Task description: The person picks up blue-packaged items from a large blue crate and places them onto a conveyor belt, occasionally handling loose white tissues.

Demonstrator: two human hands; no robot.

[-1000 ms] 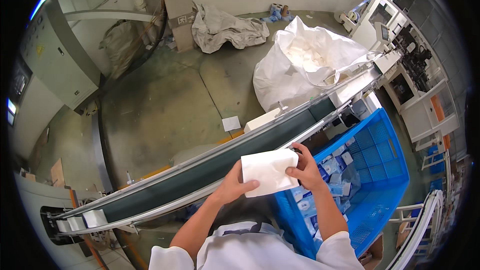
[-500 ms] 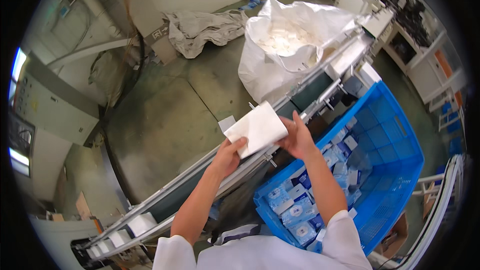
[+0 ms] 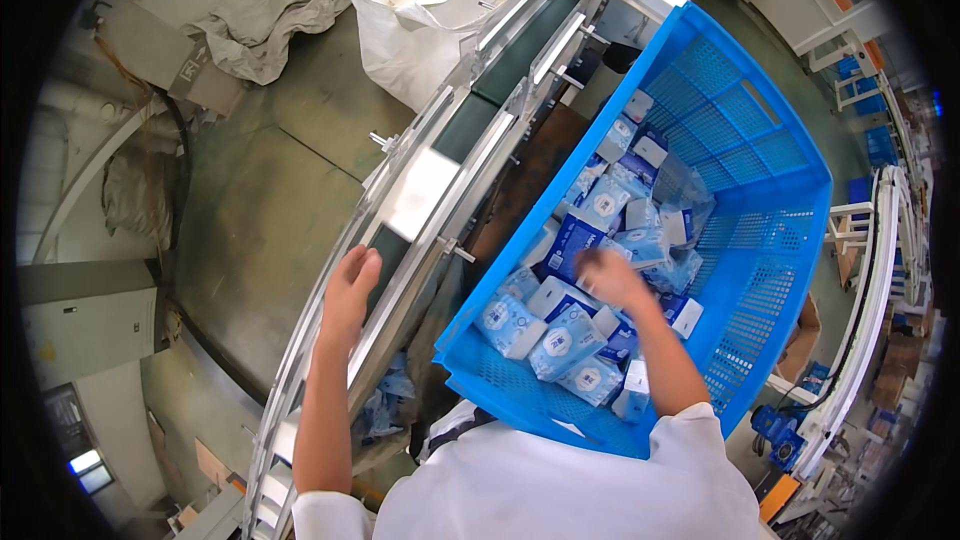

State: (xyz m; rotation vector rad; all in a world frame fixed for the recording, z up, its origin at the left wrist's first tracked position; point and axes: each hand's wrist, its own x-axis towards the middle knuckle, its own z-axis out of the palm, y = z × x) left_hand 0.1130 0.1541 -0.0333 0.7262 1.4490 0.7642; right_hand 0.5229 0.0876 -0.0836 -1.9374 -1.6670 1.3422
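A stack of white tissues (image 3: 420, 192) lies on the dark belt of the conveyor (image 3: 520, 48), between its metal side rails. My left hand (image 3: 350, 285) hovers at the conveyor's near stretch, just short of the stack, with nothing in it and its fingers loosely bent apart. Over in the blue plastic crate (image 3: 765, 275), my right hand (image 3: 612, 278) reaches down among wrapped tissue packs (image 3: 568, 342) in light and dark blue. Motion smears its fingers, so whether they grip a pack is unclear.
More white stacks (image 3: 275, 485) sit on the belt at the lower left. A large white sack (image 3: 395, 45) holding white scraps stands beyond the conveyor. Grey crumpled sheeting (image 3: 270, 25) lies on the floor behind, and a white curved rail (image 3: 865, 280) runs right of the crate.
Both hands have let go of the white tissue stack, now on the belt. My right hand has moved right into the crate; my left has drawn back. The view has swung right.
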